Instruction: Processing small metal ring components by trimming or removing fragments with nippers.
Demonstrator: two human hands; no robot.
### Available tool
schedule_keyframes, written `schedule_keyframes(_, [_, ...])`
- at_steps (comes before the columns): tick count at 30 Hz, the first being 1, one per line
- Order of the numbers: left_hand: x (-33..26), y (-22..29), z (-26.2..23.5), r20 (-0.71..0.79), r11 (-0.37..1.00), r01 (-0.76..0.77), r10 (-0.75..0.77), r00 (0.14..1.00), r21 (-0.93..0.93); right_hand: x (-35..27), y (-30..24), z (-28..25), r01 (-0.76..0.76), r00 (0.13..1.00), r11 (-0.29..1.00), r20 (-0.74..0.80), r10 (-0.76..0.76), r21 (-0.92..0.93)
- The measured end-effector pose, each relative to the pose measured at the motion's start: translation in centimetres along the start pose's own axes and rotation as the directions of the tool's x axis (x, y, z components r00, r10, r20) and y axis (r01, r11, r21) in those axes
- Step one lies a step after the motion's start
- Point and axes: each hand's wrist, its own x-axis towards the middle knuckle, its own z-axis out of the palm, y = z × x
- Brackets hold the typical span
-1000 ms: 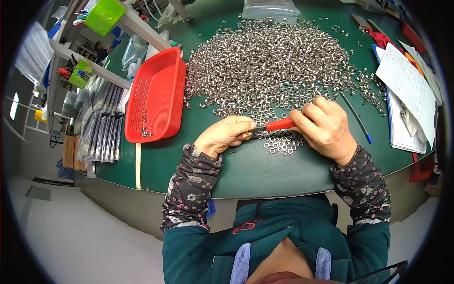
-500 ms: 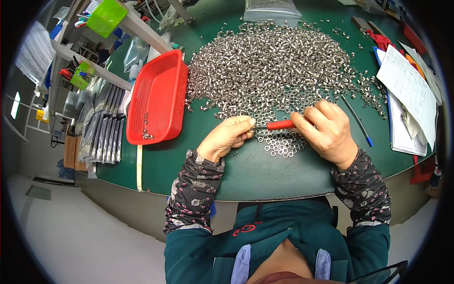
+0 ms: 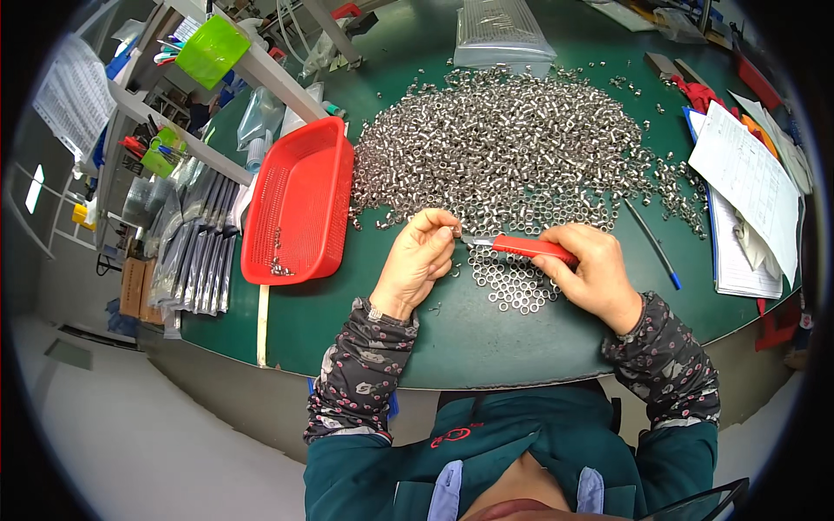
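My right hand (image 3: 598, 271) is wrapped round a red-handled utility knife (image 3: 519, 247). Its short blade points left, to the fingertips of my left hand (image 3: 419, 265). Thumb and index finger of that hand pinch a small metal ring (image 3: 457, 232), mostly covered by the fingers. Both hands are just above the near side of a large pile of shiny metal rings (image 3: 512, 152). Below the knife, a patch of loose rings (image 3: 514, 285) lies flat on the green table (image 3: 504, 343).
A red perforated basket (image 3: 300, 200) with a few rings stands left of the pile. Right of it lie a blue-capped pen (image 3: 653, 245) and a clipboard with papers (image 3: 747, 191). Plastic bags (image 3: 504, 35) lie at the back, packed pouches (image 3: 198, 269) at the far left.
The whole view has shifted, so the table sits lower. The knife has tilted, its handle end now lower, and my right hand has turned over it. My left fingertips have risen and curled.
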Motion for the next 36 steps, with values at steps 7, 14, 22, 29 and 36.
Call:
schedule_keyframes(7, [-0.06,-0.20,0.02,0.037,1.000,0.001,0.000,0.999,-0.014,0.02,-0.04,0.40,-0.057,0.998,0.997,0.041,0.055,0.044])
schedule_keyframes(14, [-0.15,-0.46,0.49,-0.065,0.999,0.018,-0.016,0.998,0.034,-0.09,0.20,0.53,-0.008,1.000,0.999,0.004,0.008,-0.049])
schedule_keyframes(22, [-0.05,-0.82,-0.27,0.039,0.999,0.037,-0.036,0.999,-0.040,-0.15,-0.02,0.48,0.084,0.993,0.986,-0.067,-0.094,-0.144])
schedule_keyframes(29, [-0.23,-0.66,0.47,-0.061,0.997,0.075,-0.075,0.995,-0.005,-0.09,-0.05,0.50,0.143,0.982,0.966,-0.093,-0.167,-0.217])
schedule_keyframes(36, [-0.14,-0.63,-0.03,-0.001,0.995,0.081,-0.081,0.997,-0.054,0.14,-0.06,0.28,0.195,0.970,0.937,-0.087,-0.229,-0.290])
